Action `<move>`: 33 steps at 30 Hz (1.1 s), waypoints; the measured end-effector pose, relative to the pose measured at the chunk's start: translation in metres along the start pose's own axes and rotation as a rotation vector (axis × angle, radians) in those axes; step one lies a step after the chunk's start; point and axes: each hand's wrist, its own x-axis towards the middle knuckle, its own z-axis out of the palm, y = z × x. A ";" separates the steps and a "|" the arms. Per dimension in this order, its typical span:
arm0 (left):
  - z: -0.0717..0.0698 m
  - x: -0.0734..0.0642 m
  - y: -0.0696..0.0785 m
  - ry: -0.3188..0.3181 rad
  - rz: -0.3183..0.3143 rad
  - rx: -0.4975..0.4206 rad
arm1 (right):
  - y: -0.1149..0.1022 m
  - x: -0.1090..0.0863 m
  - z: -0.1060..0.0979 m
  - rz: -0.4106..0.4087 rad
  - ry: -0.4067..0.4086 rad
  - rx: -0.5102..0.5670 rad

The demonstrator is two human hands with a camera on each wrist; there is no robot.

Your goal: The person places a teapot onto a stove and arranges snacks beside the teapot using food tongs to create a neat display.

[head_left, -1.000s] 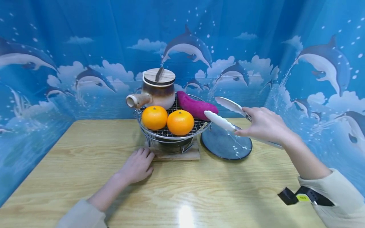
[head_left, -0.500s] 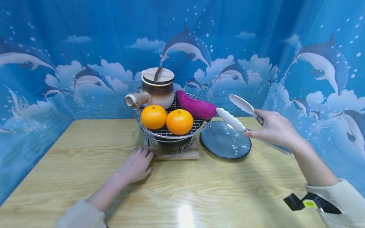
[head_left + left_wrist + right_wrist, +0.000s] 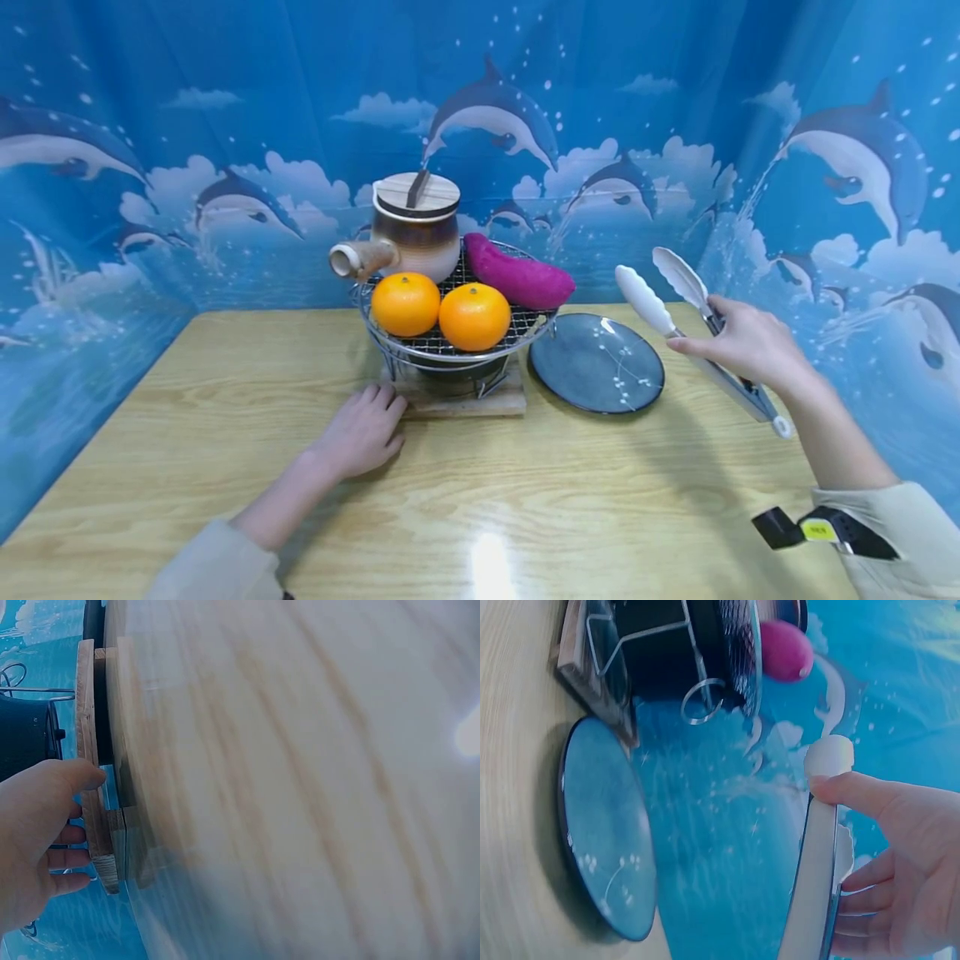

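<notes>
My right hand [image 3: 757, 346] holds a pair of metal tongs [image 3: 727, 379] with white tips, the arms spread apart. The tongs hang in the air right of the blue plate [image 3: 577, 367], with nothing between the tips. In the right wrist view the thumb lies along one arm of the tongs [image 3: 810, 877], fingers on the other. My left hand [image 3: 363, 429] grips the left end of the wooden board [image 3: 465, 407] under the grill, thumb on its front edge in the left wrist view. On the wire grill [image 3: 525, 331] lie two oranges [image 3: 406, 304] and a purple sweet potato [image 3: 519, 275].
A brown-and-cream pot [image 3: 418, 237] with a wooden lid and side handle stands at the back of the grill. The dark stove body [image 3: 660, 649] sits beneath the mesh. A blue dolphin-print curtain [image 3: 300, 100] encloses the wooden table [image 3: 585, 500].
My right hand has carried the tongs rightward, away from the sweet potato and past the plate. The left hand stays at the board; the food on the grill has not moved.
</notes>
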 end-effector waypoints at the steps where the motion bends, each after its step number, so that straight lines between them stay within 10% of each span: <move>1: 0.000 0.000 0.000 -0.002 0.000 0.001 | 0.003 0.001 0.001 0.011 -0.008 0.001; 33: 0.000 0.000 0.000 -0.021 -0.010 0.009 | 0.096 0.027 0.063 0.236 -0.134 -0.005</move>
